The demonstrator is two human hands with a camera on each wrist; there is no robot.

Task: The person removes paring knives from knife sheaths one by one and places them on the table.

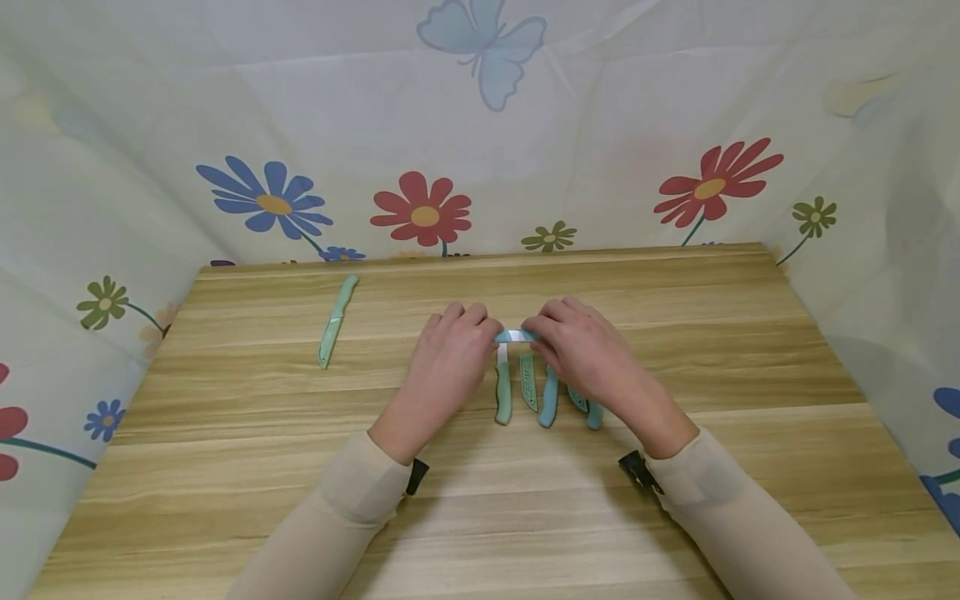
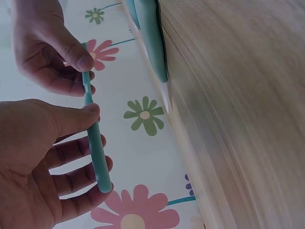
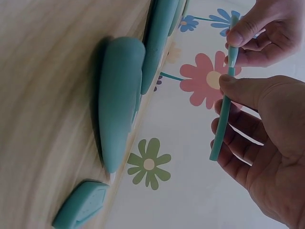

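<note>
Between thumb and fingers, our left hand [image 1: 453, 354] pinches the handle [image 2: 98, 157] of a blue paring knife [image 1: 515, 336] and our right hand [image 1: 581, 346] pinches its sheath [image 3: 220, 138]; we hold it above the wooden table [image 1: 517, 517]. Just nearer us lie a green-handled knife [image 1: 503, 393], a green sheath [image 1: 528, 385] and a blue-handled knife [image 1: 550, 400]. Well to our left lies a sheathed green knife [image 1: 337, 321].

The long sleeves [image 1: 341, 517] are cream. A small black piece [image 1: 637, 470] pokes out at each sleeve's end. The left hand [image 1: 453, 357] and right hand [image 1: 585, 348] are bare.
</note>
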